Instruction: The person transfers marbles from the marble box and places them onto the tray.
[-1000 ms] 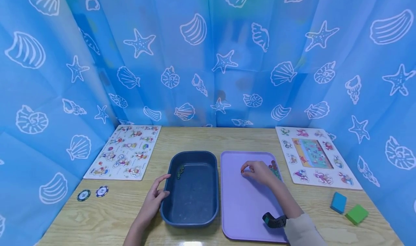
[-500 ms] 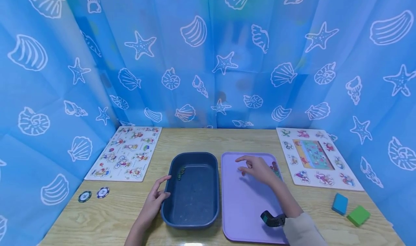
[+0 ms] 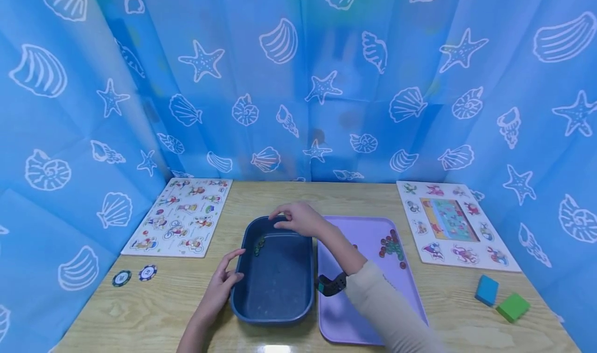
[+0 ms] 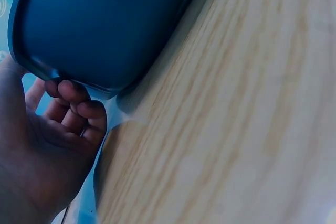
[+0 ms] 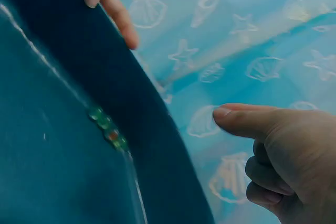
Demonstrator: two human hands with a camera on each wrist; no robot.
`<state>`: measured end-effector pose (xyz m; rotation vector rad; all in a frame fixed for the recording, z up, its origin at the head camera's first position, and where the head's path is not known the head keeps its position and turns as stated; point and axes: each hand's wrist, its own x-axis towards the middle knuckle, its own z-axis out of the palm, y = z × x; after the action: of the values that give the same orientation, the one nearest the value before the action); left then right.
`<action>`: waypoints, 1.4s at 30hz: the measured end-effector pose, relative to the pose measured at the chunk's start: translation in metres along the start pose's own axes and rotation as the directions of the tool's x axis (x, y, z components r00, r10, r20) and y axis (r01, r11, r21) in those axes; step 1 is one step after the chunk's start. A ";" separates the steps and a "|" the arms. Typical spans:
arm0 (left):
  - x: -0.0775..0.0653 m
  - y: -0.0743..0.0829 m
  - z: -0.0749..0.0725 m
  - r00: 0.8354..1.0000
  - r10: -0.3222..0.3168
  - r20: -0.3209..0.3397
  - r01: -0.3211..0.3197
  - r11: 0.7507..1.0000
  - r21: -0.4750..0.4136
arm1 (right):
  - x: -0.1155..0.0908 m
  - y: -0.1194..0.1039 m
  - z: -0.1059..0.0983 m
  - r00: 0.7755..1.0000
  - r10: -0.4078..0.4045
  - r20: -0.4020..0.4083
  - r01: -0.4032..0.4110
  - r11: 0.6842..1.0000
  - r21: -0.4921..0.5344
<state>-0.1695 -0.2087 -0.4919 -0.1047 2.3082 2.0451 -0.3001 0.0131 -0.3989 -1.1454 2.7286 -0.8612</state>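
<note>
My left hand (image 3: 216, 288) holds the left rim of the dark blue bin (image 3: 275, 285); in the left wrist view its fingers (image 4: 73, 93) curl at the rim. Several green glass marbles (image 3: 259, 245) lie in a row along the bin's left inner side, with one reddish spot (image 5: 113, 136) among them in the right wrist view. Over the bin's far end hovers my right hand (image 3: 300, 219). Its thumb and index finger reach out slightly apart, the other fingers are curled, and no marble shows between them.
Right of the bin, the lilac tray (image 3: 345, 322) bears green marbles (image 3: 393, 249), red marbles (image 3: 403, 265) and a lone marble (image 3: 355, 246) by my forearm. Puzzle boards (image 3: 177, 218) stand at both sides. Chips (image 3: 147, 272), a blue block (image 3: 486, 291) and a green block (image 3: 513, 307) lie outward.
My right hand pinched a red marble over the tray, then let it go and moved left across to the bin's far end. My left hand stays on the rim.
</note>
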 end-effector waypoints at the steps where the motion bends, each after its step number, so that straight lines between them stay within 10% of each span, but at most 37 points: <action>1: 0.000 0.000 0.000 1.000 0.007 0.003 -0.007 1.000 0.007 | 0.007 -0.003 0.004 1.000 -0.006 0.019 0.006 1.000 -0.006; 10: 0.001 -0.001 -0.002 1.000 0.024 0.018 -0.024 1.000 -0.014 | 0.041 0.001 0.042 0.986 -0.014 0.163 0.037 0.989 -0.141; 27: 0.004 -0.002 -0.002 1.000 -0.007 0.026 0.007 1.000 -0.014 | 0.044 0.018 0.070 0.972 0.070 0.226 -0.021 0.977 -0.214; 42: 0.001 -0.002 -0.002 0.999 0.019 0.028 -0.018 0.999 -0.036 | 0.017 0.002 0.023 0.996 0.000 0.089 0.007 0.997 -0.081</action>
<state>-0.1705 -0.2109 -0.4938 -0.0552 2.2655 2.0831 -0.3075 -0.0079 -0.4168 -1.1726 2.7124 -0.6881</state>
